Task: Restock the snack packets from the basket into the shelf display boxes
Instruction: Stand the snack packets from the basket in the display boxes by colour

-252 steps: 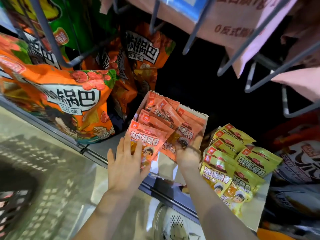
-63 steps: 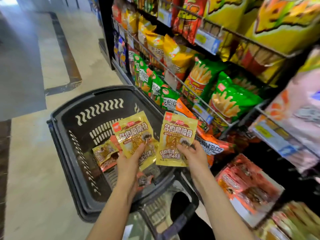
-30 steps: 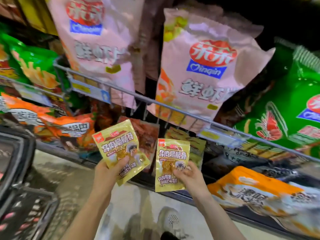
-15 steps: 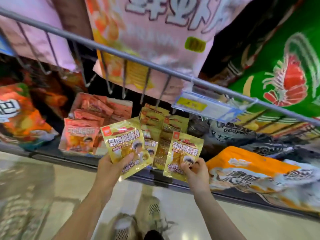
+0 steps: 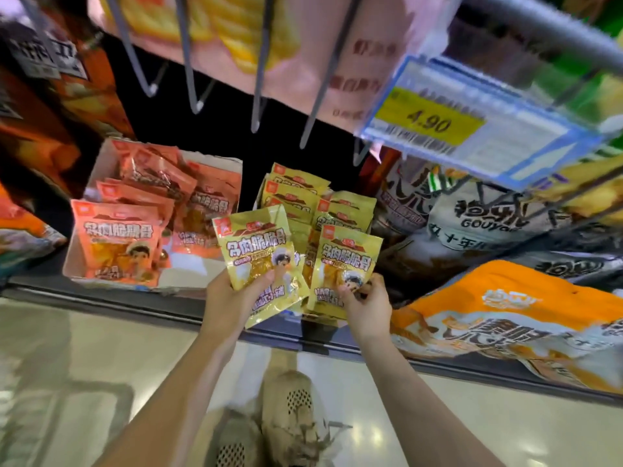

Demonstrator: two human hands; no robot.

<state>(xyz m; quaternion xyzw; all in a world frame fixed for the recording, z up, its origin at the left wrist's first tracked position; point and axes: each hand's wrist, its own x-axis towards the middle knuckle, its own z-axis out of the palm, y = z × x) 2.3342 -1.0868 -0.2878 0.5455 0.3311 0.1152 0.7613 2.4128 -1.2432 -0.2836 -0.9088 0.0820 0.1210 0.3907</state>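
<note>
I note left hand point(image 5: 232, 303) and right hand point(image 5: 365, 306) each gripping one glossy yellow foil snack packet point(image 5: 261, 261), upright; yellow-packet display box point(image 5: 296, 193) lies at 12 o'clock, right nearer.

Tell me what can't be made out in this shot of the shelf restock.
All head view:
- Yellow display box: walls hidden behind both held yellow packets.
- Right hand fingers: tucked behind its packet.
- Price tag: small print blurred.
- Basket: outside the frame.

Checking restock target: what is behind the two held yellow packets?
Behind the packets in the left hand and right hand, a stack of yellow packets shows. Their box and lower rows are covered.
</note>
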